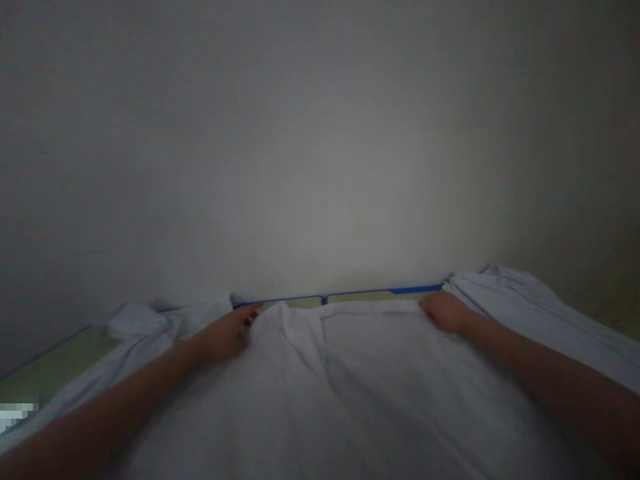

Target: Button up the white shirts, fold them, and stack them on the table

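A white cloth [350, 373] with soft folds spreads across the lower middle, its far edge running between my two hands. My right hand [445, 312] is closed on the far right corner of this cloth. At the cloth's far left side is my left hand [227, 333], its fingers apart and reaching forward beside the fabric; whether they touch it is hard to make out. Both arms stretch forward over the white fabric. Beneath lies a pale green surface with a blue edge [417, 289], mostly covered.
A plain grey wall [320, 147] rises directly behind the surface. Bunched white fabric [143, 323] lies to the left, and more white fabric [520, 293] drapes to the right. Bare green surface [55, 357] shows at the far left. The picture is dim.
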Tool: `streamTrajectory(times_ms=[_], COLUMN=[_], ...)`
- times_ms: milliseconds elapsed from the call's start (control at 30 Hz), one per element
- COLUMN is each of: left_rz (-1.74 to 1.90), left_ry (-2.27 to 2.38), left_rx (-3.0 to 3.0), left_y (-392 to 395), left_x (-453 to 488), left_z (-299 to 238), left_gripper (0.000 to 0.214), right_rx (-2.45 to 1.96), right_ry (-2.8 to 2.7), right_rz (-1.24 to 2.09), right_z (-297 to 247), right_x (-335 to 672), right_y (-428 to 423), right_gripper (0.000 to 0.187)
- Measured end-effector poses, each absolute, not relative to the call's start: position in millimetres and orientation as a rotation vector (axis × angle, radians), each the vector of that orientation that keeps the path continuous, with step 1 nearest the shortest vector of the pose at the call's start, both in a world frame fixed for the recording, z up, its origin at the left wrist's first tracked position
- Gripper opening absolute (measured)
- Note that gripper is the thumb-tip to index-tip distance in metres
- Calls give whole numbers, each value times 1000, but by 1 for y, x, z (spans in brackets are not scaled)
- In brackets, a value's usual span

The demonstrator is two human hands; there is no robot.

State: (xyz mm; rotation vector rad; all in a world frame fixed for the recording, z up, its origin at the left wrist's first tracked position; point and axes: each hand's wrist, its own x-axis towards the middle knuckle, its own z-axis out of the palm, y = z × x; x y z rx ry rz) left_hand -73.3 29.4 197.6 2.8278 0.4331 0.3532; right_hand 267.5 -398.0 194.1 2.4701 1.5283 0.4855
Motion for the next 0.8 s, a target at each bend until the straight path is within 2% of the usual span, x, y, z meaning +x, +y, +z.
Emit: streamTrajectory(times_ms=[133, 267, 400, 500, 600, 667, 733, 800], left_rz=[415, 429, 430, 423, 496, 531, 507, 457], left_ry=[386, 563, 690, 637, 420, 294, 255, 254], left_rx=[2876, 2868, 2873, 2904, 2944, 2997, 3073, 3165], left_y=[42, 53, 65, 65, 54, 45, 38, 37], left_x=[-69, -63, -63, -64, -66, -67, -68, -68], left_z=[181, 173, 167, 167, 175, 182, 188, 190], left_gripper=[63, 46, 37, 34, 39, 47, 47, 37], right_rx=[2542, 2655, 2636, 2604, 2682, 2805, 2847, 2730], right_ry=[1428, 1268, 1326, 1334, 1420, 1631, 1843, 1973], right_rz=[535, 627, 570, 617, 712, 532, 1, -529], right_z=[207, 227, 237, 238, 235, 231, 226, 219], right_x=[288, 310, 322, 307, 251, 192, 128, 71], right_y=[-398, -399, -406, -402, -379, -358, -339, -326], right_gripper=[25, 31, 32, 33, 29, 32, 47, 55])
